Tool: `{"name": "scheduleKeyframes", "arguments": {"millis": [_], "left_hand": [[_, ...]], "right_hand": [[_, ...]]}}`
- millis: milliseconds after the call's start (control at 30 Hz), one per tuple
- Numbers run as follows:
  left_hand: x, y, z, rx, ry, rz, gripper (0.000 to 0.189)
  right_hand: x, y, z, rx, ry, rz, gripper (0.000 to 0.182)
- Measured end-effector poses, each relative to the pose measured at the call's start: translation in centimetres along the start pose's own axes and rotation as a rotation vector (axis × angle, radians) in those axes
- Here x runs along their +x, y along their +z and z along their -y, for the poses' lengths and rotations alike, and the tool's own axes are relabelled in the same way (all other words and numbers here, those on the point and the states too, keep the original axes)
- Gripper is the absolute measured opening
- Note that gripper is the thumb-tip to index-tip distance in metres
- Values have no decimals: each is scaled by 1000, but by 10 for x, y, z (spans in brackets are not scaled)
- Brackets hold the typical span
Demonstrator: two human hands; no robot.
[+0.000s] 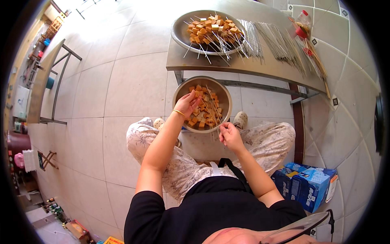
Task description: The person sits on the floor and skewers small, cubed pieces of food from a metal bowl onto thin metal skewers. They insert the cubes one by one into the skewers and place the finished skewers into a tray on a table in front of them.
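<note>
A round metal basin (226, 91) stands on the floor between my knees, with orange-brown cubes (201, 124), apparently tofu, inside. Several thin skewers (210, 106) lie slantwise across the cubes, some with ends past the near rim. My left hand (188, 104) is over the basin's left side, fingertips close to the cubes; whether a cube is between them is hard to make out. At the near right rim, my right hand (229, 135) has its fingers closed around a thin skewer, its grip partly hidden by the hand itself.
Beyond the basin stands a metal-topped table (195, 62). It carries a large metal bowl (179, 30) of skewered cubes (213, 26), rows of metal skewers (278, 45) and a red-lidded plastic jar (303, 23). Blue cartons (310, 186) sit by the wall at right. Another table (45, 82) is at far left.
</note>
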State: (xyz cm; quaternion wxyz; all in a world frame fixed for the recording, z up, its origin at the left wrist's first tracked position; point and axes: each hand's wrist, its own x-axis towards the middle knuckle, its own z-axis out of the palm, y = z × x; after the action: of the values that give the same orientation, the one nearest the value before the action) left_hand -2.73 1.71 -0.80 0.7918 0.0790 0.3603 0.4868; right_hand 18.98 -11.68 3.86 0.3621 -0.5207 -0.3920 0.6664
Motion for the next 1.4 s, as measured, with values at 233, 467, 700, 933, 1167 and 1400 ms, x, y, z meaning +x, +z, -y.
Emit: {"name": "scheduleKeyframes", "arguments": {"millis": [233,467,700,933,1167,1400], "left_hand": [[3,-3,-1,2,8,-4,20],[7,-8,-1,92,-1,-9,24],[3,-3,5,385,-56,10,26],[-21,22,56,651,-188,130,27],[7,-29,39,2043,120,126,27],[5,-41,42,2241,103,150,17]], "right_hand": [[-7,0,6,-115,-26,-8,19],[-14,-3,23,-299,-78,-45,17],[0,1,22,-355,-123,-105,17],[45,7,-12,-369,-223,-261,17],[36,-7,-26,-366,-223,-306,17],[15,-17,-30,-353,-212,-266,17]]}}
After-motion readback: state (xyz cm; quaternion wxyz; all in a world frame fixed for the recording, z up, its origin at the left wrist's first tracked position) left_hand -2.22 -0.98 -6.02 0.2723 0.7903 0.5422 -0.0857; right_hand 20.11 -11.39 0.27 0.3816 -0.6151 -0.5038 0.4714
